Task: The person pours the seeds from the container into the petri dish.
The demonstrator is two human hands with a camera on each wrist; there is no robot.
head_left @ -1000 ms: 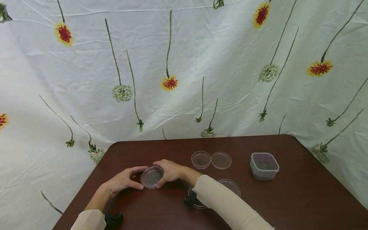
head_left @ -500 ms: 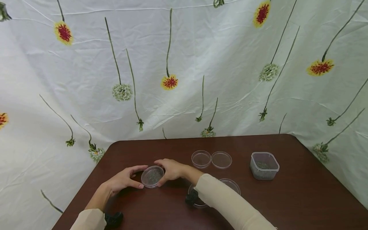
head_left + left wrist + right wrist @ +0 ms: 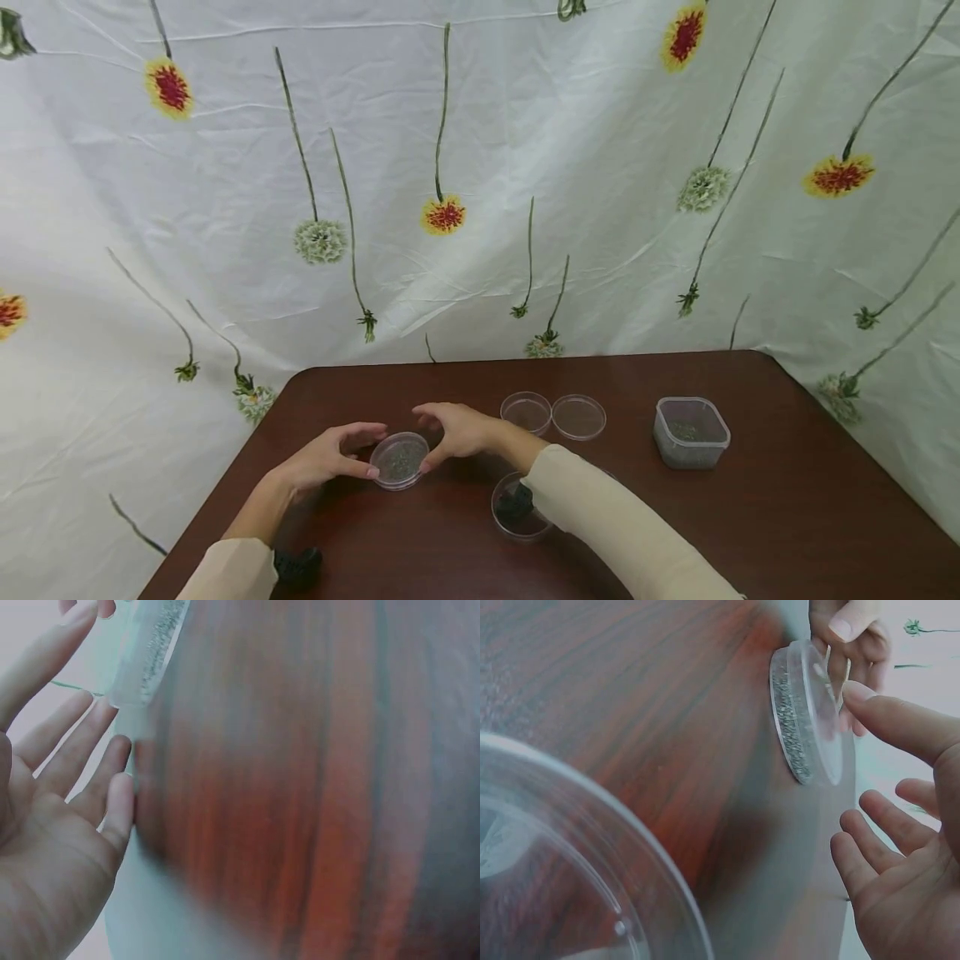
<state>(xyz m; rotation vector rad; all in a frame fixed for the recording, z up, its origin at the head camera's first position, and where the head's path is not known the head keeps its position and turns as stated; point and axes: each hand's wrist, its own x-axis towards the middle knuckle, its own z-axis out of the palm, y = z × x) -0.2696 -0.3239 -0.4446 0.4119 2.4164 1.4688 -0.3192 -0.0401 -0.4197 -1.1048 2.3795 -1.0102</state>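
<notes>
A round clear petri dish [image 3: 400,461] with its lid on lies flat on the table, holding a layer of fine grey-green bits. In the right wrist view the petri dish [image 3: 802,712] shows this layer below the lid. My left hand [image 3: 326,458] is at its left side, thumb tip right at the rim and fingers apart from it. On the opposite side is my right hand [image 3: 468,433], fingers lifted away and spread, thumb tip near the rim. Relaxed fingers of the left hand [image 3: 67,795] show beside the dish in the left wrist view.
Two clear dishes [image 3: 578,417] stand side by side at the back. Another clear dish [image 3: 517,532] is partly under my right forearm, beside one the sleeve mostly hides. A square plastic tub [image 3: 691,433] with similar bits stands at right. A flowered cloth [image 3: 480,167] hangs behind the table.
My right hand has come off the dish, moving right and away from me. The left fingers have loosened from the rim too. The dish itself has stayed nearly in place.
</notes>
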